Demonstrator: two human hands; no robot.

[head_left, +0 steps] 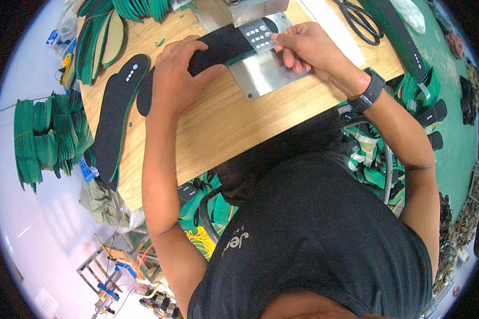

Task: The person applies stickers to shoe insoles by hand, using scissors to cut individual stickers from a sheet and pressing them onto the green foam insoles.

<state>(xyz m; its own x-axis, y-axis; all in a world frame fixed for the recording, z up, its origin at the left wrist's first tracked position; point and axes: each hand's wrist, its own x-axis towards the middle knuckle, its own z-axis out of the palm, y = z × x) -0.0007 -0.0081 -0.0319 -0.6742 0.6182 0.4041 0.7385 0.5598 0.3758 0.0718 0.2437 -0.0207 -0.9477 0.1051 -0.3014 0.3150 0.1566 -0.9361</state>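
A black insole (pixel 218 45) with a green edge lies across the wooden table, its far right end on a metal plate (pixel 263 77). My left hand (pixel 178 80) spans its width, fingers bent over the top and thumb along the near edge, holding it; the palm hides its middle. At the insole's right end is a clear film (pixel 256 38) with white printing. My right hand (pixel 306 48), with a watch on the wrist, pinches the film's right edge between thumb and forefinger. Its other fingers curl beneath.
A metal machine part (pixel 258 9) stands just beyond the plate. Another black insole (pixel 120 114) lies at the table's left, with stacked insoles (pixel 98 40) behind it. Black-handled scissors (pixel 361 22) rest at the far right. Bundles of green insoles (pixel 50 135) are left of the table.
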